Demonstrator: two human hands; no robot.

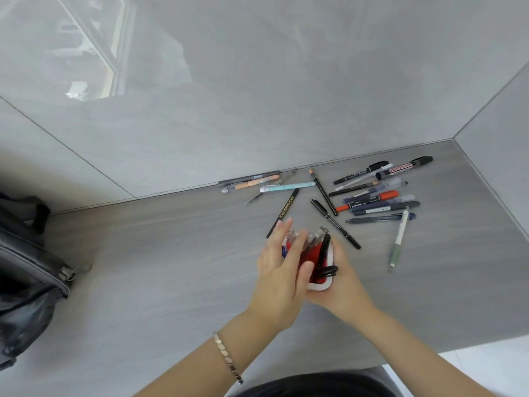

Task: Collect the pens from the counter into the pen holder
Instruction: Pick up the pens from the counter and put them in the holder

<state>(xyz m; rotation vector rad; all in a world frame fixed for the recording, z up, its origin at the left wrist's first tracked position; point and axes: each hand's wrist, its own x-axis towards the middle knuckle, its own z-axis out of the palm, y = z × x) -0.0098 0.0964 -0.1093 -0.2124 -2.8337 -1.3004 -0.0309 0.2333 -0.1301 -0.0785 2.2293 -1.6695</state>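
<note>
A red pen holder with a white rim [318, 285] stands on the grey counter [171, 253], with several pens sticking out of it. My left hand [282, 270] lies over its left side and top, fingers spread across the pens. My right hand [340, 279] cups the holder from the right and below. Beyond it lie loose pens: a black pencil [283, 212], a black marker [335, 223], a light blue pen [287, 187], a white pen with a green grip [399, 239], an orange marker [369, 200] and a whiteboard marker [403, 167].
A dark bag with a zipper [31, 270] sits at the left edge of the counter. Grey tiled walls [257, 96] close the back and right sides. The counter's front edge runs at the lower right, with white floor [492, 365] below.
</note>
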